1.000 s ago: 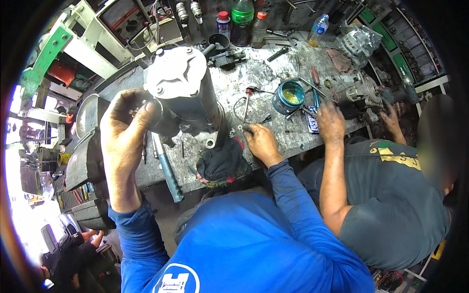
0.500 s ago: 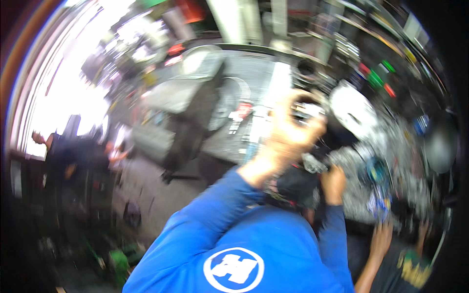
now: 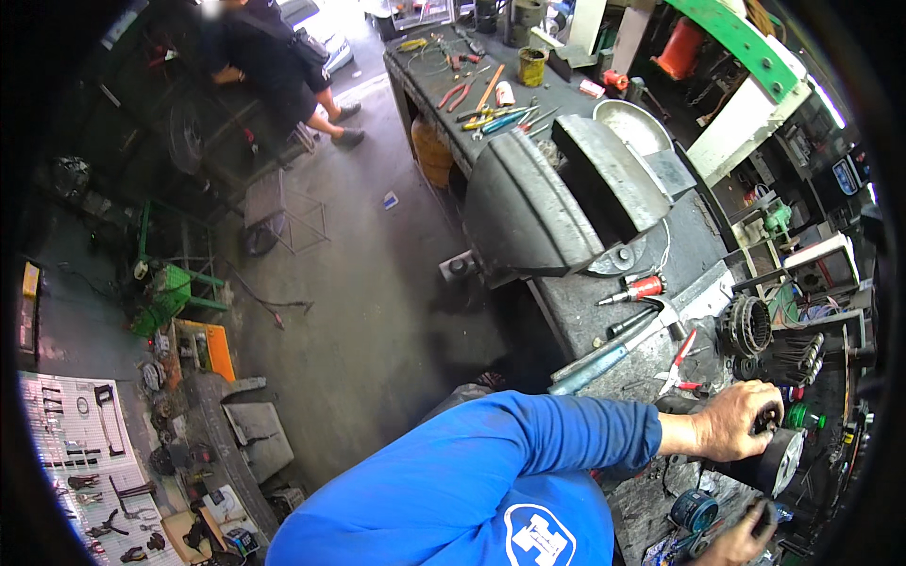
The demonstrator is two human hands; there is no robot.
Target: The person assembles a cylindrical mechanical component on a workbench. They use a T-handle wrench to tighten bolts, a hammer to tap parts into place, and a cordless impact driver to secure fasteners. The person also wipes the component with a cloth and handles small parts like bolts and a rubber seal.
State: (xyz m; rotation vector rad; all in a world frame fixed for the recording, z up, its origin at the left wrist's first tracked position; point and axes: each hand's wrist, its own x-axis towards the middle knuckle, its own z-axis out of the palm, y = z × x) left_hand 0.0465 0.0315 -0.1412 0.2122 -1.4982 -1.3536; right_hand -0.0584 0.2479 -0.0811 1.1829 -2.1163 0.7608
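My left hand (image 3: 736, 422) reaches far to the right, its fingers curled over a dark round metal part (image 3: 767, 417). Just below it is a dark drum-shaped part with a pale flat face (image 3: 783, 464); whether the two are joined is unclear. My right hand (image 3: 741, 544) shows only in part at the lower edge, fingers bent beside something dark that I cannot make out. A blue round tub (image 3: 695, 510) sits to its left. Above my left hand lie red-handled pliers (image 3: 678, 366), a hammer (image 3: 651, 330) and a ribbed metal ring (image 3: 746, 325).
A large bench vise (image 3: 533, 203) stands on the dark workbench (image 3: 576, 307). Farther along are hand tools and a yellow can (image 3: 532, 66). Another person (image 3: 274, 57) stands at the upper left. A tool board (image 3: 85, 453) and a metal stool (image 3: 267, 203) are on the left.
The view has swung, so the vise now sits nearer the middle and the bench runs down the right. My left hand, blurred near the middle before, is now at the right, lower down.
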